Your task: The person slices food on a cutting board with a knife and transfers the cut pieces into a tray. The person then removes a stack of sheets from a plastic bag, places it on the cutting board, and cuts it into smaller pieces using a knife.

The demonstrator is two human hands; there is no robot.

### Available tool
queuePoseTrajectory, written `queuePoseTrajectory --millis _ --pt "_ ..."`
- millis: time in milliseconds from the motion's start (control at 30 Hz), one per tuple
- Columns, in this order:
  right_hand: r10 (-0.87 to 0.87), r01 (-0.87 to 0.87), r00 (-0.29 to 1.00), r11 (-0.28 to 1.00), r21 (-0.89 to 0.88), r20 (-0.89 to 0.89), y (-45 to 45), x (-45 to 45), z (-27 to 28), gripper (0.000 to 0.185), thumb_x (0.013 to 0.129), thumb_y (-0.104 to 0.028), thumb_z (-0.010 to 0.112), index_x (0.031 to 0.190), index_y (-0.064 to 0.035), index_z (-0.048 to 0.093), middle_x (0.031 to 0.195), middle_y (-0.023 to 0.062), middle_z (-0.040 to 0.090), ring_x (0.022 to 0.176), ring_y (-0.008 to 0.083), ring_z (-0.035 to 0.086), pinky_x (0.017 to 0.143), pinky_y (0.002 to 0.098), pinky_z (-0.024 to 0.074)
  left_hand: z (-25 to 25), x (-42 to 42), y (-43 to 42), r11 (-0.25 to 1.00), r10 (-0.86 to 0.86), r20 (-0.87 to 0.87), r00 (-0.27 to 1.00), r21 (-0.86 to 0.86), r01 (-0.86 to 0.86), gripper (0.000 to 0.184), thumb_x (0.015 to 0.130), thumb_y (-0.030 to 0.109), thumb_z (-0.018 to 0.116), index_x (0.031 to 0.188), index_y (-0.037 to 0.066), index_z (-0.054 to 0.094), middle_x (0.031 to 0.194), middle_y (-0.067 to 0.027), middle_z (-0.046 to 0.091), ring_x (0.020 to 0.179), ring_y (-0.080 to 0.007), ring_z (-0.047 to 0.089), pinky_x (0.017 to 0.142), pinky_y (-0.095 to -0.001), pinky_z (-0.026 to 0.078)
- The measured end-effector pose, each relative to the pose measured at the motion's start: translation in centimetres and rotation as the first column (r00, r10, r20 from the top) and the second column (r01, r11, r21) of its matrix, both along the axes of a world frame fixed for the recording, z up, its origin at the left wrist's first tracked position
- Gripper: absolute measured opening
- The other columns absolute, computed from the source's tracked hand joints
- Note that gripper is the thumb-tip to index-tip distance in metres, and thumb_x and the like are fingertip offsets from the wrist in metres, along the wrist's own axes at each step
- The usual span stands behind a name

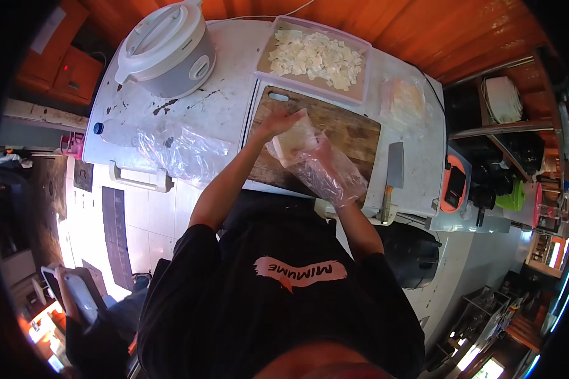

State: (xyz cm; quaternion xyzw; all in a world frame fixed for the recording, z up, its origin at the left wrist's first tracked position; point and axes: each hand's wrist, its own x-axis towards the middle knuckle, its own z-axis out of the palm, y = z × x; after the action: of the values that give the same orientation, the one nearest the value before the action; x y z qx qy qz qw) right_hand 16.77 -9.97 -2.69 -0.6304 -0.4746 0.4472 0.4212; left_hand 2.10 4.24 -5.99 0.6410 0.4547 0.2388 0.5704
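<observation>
Over the wooden cutting board (358, 131), a clear plastic bag (344, 180) covers my right hand (322, 158), which reaches up inside it. Pale, flat pieces (297, 140) show at the bag's upper end. My left hand (279, 123) grips the upper left edge of the bag and pieces. The fingers of my right hand are blurred by the plastic, and what they hold is hard to make out. Behind the board, a pink-rimmed tray (367, 76) holds many small pale cut squares (316, 57).
A knife (394, 167) lies right of the board, below another bag of pale sheets (403, 101). A rice cooker (171, 54) stands back left. Crumpled plastic (186, 151) and a blue-capped bottle (110, 129) lie left. Another person's arm (66, 294) shows at lower left.
</observation>
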Motion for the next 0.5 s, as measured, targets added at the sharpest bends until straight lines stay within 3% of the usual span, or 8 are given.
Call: queuePoseTrajectory --millis 67,100,167,267,333,367,433,500 --pt "0.018 -0.017 0.997 1.0 -0.019 0.071 -0.2 -0.5 0.5 0.044 0.06 -0.018 0.087 0.094 0.0022 0.068 0.083 0.0062 0.07 0.073 0.0125 0.064 0.065 0.0302 0.0505 -1.0 -0.1 0.4 0.998 -0.07 -0.137 0.988 0.001 0.07 0.053 0.082 0.048 0.065 0.088 -0.004 0.07 0.077 -0.0172 0.068 0.078 -0.0214 0.067 0.069 -0.0359 0.05" --pt "-0.018 0.005 0.957 0.999 0.043 0.29 -0.9 -1.1 0.7 0.045 0.06 -0.02 0.084 0.096 0.0017 0.068 0.082 0.0097 0.07 0.073 0.0167 0.065 0.066 0.032 0.0508 -1.6 -0.1 0.2 0.997 -0.074 -0.116 0.99 0.018 0.077 0.053 0.081 0.049 0.065 0.086 -0.003 0.07 0.075 -0.0166 0.067 0.075 -0.0213 0.065 0.067 -0.0366 0.049" --pt "-0.066 0.011 0.867 0.993 0.113 0.493 -0.9 -1.2 0.6 0.045 0.06 -0.023 0.08 0.097 0.0012 0.068 0.082 0.0132 0.07 0.073 0.021 0.067 0.067 0.0339 0.0511 -0.4 -0.1 0.0 0.996 -0.078 -0.094 0.993 0.041 0.082 0.053 0.081 0.049 0.066 0.083 -0.003 0.07 0.074 -0.016 0.067 0.073 -0.0211 0.064 0.066 -0.0373 0.049" --pt "0.089 -0.094 0.986 0.995 0.033 0.14 -0.8 -0.6 -1.6 0.048 0.058 -0.023 0.082 0.098 0.0008 0.068 0.086 0.0141 0.07 0.077 0.025 0.068 0.069 0.0362 0.0514 3.7 -0.6 -1.5 0.987 -0.156 -0.177 0.972 -0.055 0.148 0.05 0.083 0.045 0.064 0.095 -0.004 0.067 0.076 -0.0164 0.065 0.073 -0.0195 0.061 0.066 -0.0359 0.048" --pt "-0.086 0.087 0.996 0.992 0.093 -0.012 -1.5 -1.2 -2.9 0.048 0.06 -0.023 0.082 0.1 0.0002 0.067 0.09 0.0158 0.07 0.082 0.0287 0.068 0.07 0.0401 0.0514 6.2 -0.7 -2.7 0.989 -0.129 -0.111 0.985 0.059 0.136 0.041 0.089 0.036 0.061 0.102 -0.002 0.062 0.08 -0.0139 0.063 0.076 -0.0165 0.058 0.068 -0.0329 0.047" --pt "-0.084 0.084 0.996 0.992 0.094 -0.01 -1.7 -1.6 -1.5 0.048 0.06 -0.023 0.082 0.1 0.0002 0.067 0.09 0.0158 0.07 0.082 0.0287 0.068 0.07 0.0401 0.0514 5.4 -0.7 -2.6 0.989 -0.126 -0.11 0.986 0.06 0.133 0.041 0.089 0.036 0.061 0.102 -0.002 0.062 0.08 -0.0139 0.063 0.076 -0.0165 0.058 0.068 -0.0329 0.047" --pt "-0.217 0.221 0.914 0.975 0.027 0.344 -2.5 -2.9 3.3 0.05 0.064 -0.021 0.084 0.104 -0.0002 0.062 0.09 0.0074 0.069 0.078 0.0182 0.066 0.071 0.0341 0.0523 2.8 -1.1 -2.5 0.995 -0.093 -0.009 0.996 -0.021 0.093 0.028 0.094 0.027 0.056 0.107 0.002 0.057 0.085 -0.0092 0.061 0.079 -0.014 0.056 0.071 -0.0306 0.046" --pt "-0.264 0.273 0.861 0.961 0.044 0.434 -3.5 -3.8 3.1 0.05 0.066 -0.022 0.084 0.105 -0.0002 0.061 0.091 0.0083 0.068 0.08 0.0192 0.066 0.071 0.0351 0.0523 2.6 -1.5 -3.3 0.999 -0.024 0.102 0.995 -0.036 0.027 0.023 0.096 0.025 0.054 0.104 0.004 0.056 0.086 -0.0075 0.061 0.078 -0.0134 0.056 0.072 -0.0298 0.046"
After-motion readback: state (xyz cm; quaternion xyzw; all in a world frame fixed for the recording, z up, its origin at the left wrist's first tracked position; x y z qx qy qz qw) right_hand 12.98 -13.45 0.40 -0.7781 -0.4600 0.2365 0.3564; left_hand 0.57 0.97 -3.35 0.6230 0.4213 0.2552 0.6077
